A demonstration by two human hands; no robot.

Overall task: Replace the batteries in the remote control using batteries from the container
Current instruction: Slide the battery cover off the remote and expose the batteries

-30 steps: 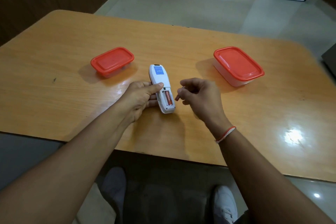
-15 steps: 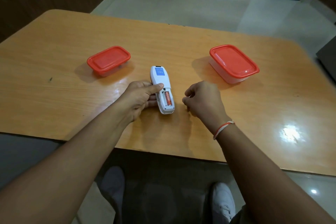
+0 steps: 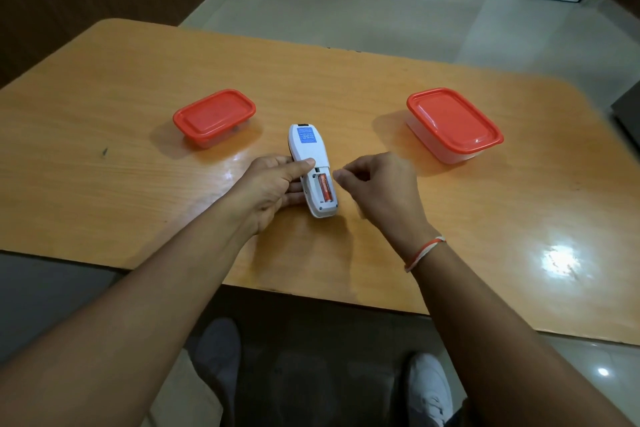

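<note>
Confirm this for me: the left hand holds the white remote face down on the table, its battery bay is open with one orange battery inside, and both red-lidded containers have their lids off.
One detail is wrong. The head view shows both containers closed: the smaller container and the larger container each have a red lid seated on top. The rest stands: the left hand holds the white remote face down on the table, its bay open with one orange battery inside.

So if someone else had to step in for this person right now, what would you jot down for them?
Left hand grips the remote, lying back-up on the table.
Right hand hovers beside the remote with fingers curled; whether it holds anything cannot be told.
Battery bay is open: one orange battery sits in it, the slot beside it looks empty.
Small container and large container are both lidded.
Left to do: finish swapping the batteries and close the bay; no cover in sight.
</note>
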